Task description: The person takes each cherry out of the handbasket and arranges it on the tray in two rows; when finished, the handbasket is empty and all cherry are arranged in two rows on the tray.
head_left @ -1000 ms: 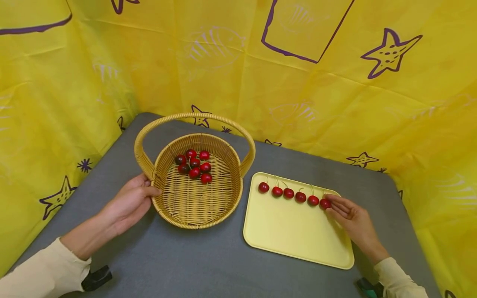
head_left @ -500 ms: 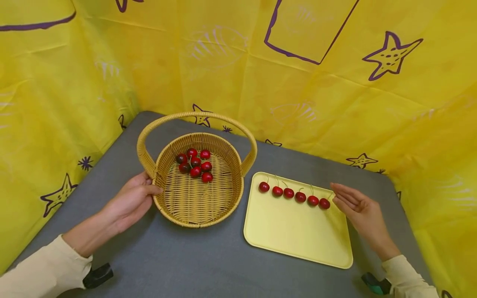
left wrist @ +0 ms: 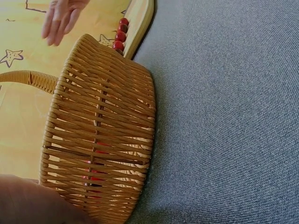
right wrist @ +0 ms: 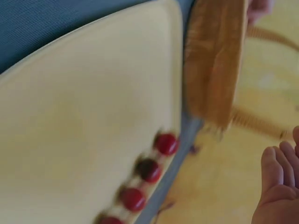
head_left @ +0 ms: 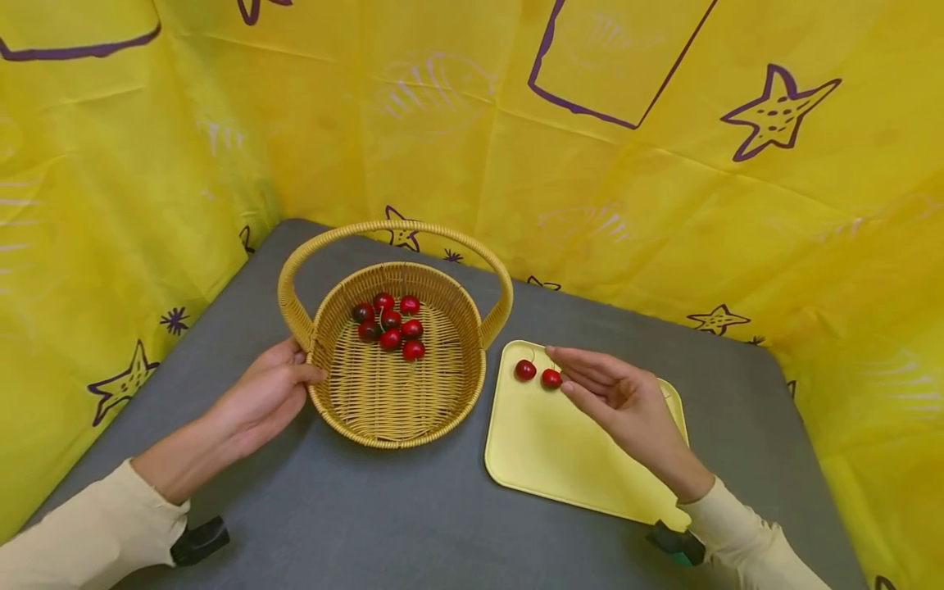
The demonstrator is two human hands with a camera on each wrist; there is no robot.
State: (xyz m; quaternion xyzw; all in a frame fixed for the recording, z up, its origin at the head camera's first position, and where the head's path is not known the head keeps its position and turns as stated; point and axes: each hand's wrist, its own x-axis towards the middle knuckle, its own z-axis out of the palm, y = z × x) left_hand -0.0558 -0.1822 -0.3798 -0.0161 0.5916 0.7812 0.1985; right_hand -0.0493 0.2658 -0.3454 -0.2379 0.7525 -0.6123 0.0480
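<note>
Two cherries (head_left: 537,374) just beyond right hand (head_left: 623,399) | fingers straight | left hand (head_left: 260,399) gripping basket (head_left: 398,410)

Head view bright, even, diffuse light; no hard glare. Soft short shadows under basket (head_left: 394,393) and tray (head_left: 560,459) on grey table (head_left: 369,524). Yellow backdrop (head_left: 664,205) bows at edges, wide-lens distortion. Left wrist view sharp on weave, table texture crisp; skin at lower left corner blurred. Right wrist view soft all over, motion blur; cherries (right wrist: 148,170) smeared, fingers (right wrist: 275,186) out of focus
</note>
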